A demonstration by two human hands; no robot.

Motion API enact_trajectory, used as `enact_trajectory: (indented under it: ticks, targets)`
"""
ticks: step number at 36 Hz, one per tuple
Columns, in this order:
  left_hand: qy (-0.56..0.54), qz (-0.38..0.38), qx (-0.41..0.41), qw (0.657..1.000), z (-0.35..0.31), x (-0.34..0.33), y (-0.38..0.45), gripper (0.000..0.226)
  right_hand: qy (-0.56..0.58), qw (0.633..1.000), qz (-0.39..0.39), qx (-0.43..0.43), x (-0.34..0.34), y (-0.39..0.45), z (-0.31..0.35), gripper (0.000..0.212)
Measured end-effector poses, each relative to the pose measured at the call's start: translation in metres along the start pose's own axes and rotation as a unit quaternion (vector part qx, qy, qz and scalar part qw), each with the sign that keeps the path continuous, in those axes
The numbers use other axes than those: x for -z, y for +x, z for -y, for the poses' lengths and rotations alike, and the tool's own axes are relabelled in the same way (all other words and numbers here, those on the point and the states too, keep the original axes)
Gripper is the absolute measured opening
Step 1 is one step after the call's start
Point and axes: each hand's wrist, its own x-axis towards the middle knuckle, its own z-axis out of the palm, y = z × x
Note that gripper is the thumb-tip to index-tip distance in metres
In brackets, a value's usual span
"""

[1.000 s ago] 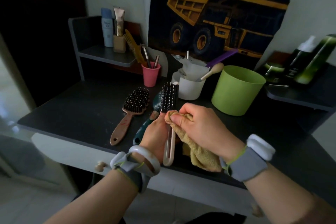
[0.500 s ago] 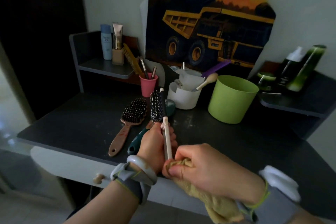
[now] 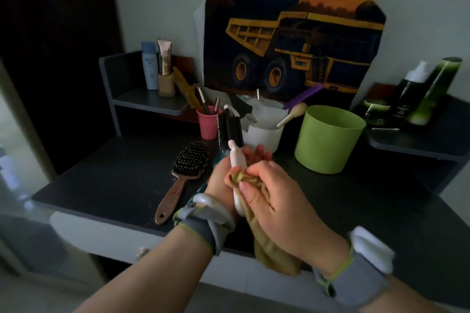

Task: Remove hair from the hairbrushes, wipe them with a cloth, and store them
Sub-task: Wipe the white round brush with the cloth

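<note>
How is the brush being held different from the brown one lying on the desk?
The white-handled brush is held upright in the left hand while the right hand rubs a cloth on its handle; the brown paddle brush lies flat, untouched, bristles up. The held brush's head is narrow, the brown one's broad and oval. Both have dark bristles.

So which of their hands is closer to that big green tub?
The right hand: it sits just in front of the green tub, wiping the brush handle. The left hand is farther off, beyond the brush.
</note>
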Motion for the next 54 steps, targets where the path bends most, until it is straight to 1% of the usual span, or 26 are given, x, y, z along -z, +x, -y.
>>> enact_trajectory:
  ticks: [2,4,5,6,8,11,13,16,17,18,19,20,23,27,30,34,37,41,43,45,47,49,50,51,53,54]
  targets:
    - [-0.106,0.021,0.064,0.992,-0.008,-0.003,0.011,0.024,0.028,0.999,0.031,-0.003,0.003,-0.008,-0.002,0.011]
    - [-0.150,0.058,0.081,0.984,-0.014,-0.001,0.019,0.024,0.046,0.996,0.074,-0.018,0.006,-0.016,-0.006,0.008]
    - [-0.156,0.070,0.079,0.982,-0.016,0.001,0.021,0.026,0.044,0.995,0.088,-0.020,0.008,-0.018,-0.008,0.006]
    - [-0.152,0.073,0.077,0.983,-0.018,0.004,0.022,0.028,0.034,0.995,0.093,-0.017,0.011,-0.019,-0.010,0.005]
    - [-0.136,0.077,0.083,0.984,-0.020,0.005,0.023,0.032,0.016,0.997,0.075,-0.016,0.020,-0.018,-0.013,0.005]
    - [-0.080,0.073,0.076,0.991,-0.022,0.001,0.020,0.034,0.054,0.998,0.018,-0.022,0.032,-0.009,-0.012,0.009]
    - [-0.060,0.090,0.081,0.991,-0.021,0.002,0.018,0.035,0.079,0.996,-0.022,-0.029,0.036,0.000,-0.011,0.011]
    - [-0.053,0.102,0.083,0.990,-0.017,-0.002,0.014,0.046,0.076,0.996,-0.039,-0.027,0.035,0.016,-0.008,0.008]
    - [-0.035,0.107,0.079,0.991,-0.017,-0.002,0.014,0.044,0.064,0.997,-0.030,-0.028,0.031,0.020,-0.007,0.008]
    - [-0.029,0.113,0.085,0.990,-0.016,-0.004,0.013,0.032,0.053,0.998,-0.020,-0.031,0.028,0.023,-0.006,0.006]
    - [-0.035,0.111,0.091,0.989,-0.015,-0.007,0.011,0.019,0.046,0.998,-0.009,-0.030,0.024,0.023,-0.004,0.005]
    - [-0.042,0.105,0.088,0.990,-0.016,-0.008,0.011,0.015,0.036,0.999,0.001,-0.019,0.020,0.023,-0.003,0.003]
    - [-0.089,0.079,0.083,0.989,-0.019,-0.005,0.017,0.028,-0.023,0.999,0.034,0.023,0.012,0.015,0.000,0.005]
    - [-0.134,0.057,0.070,0.987,-0.029,-0.005,0.020,0.018,-0.044,0.993,0.111,0.025,0.019,0.000,-0.004,0.007]
    - [-0.126,0.023,0.073,0.989,-0.036,-0.002,0.024,0.023,-0.085,0.990,0.116,0.008,0.033,-0.005,-0.012,0.012]
    - [-0.037,-0.035,0.063,0.997,-0.038,0.005,0.026,0.030,-0.115,0.989,0.086,-0.029,0.059,-0.003,-0.029,0.013]
    - [0.052,-0.059,0.053,0.996,-0.036,0.009,0.023,0.027,-0.142,0.986,0.067,-0.050,0.074,-0.001,-0.046,0.014]
    - [0.136,-0.094,0.029,0.986,-0.034,0.011,0.021,0.027,-0.207,0.972,0.075,-0.085,0.083,0.001,-0.071,0.018]
    - [0.169,-0.104,0.017,0.980,-0.033,0.010,0.020,0.032,-0.243,0.959,0.091,-0.115,0.083,0.000,-0.081,0.023]
    - [0.201,-0.118,0.013,0.972,-0.029,0.011,0.019,0.035,-0.268,0.943,0.128,-0.151,0.082,-0.003,-0.089,0.029]
    - [0.242,-0.139,0.006,0.960,-0.025,0.014,0.018,0.034,-0.309,0.915,0.185,-0.185,0.081,-0.007,-0.093,0.036]
    - [0.280,-0.147,-0.013,0.949,-0.022,0.015,0.020,0.035,-0.372,0.886,0.215,-0.177,0.081,-0.006,-0.096,0.042]
    - [0.295,-0.149,-0.021,0.944,-0.022,0.015,0.021,0.036,-0.386,0.885,0.202,-0.167,0.081,-0.004,-0.094,0.043]
    - [0.310,-0.147,-0.031,0.939,-0.022,0.014,0.022,0.037,-0.391,0.891,0.174,-0.152,0.081,0.000,-0.091,0.042]
    - [0.338,-0.147,-0.037,0.929,-0.019,0.013,0.023,0.038,-0.360,0.916,0.125,-0.124,0.080,0.005,-0.083,0.036]
    - [0.354,-0.143,-0.043,0.923,-0.019,0.012,0.023,0.038,-0.317,0.938,0.094,-0.105,0.080,0.010,-0.078,0.032]
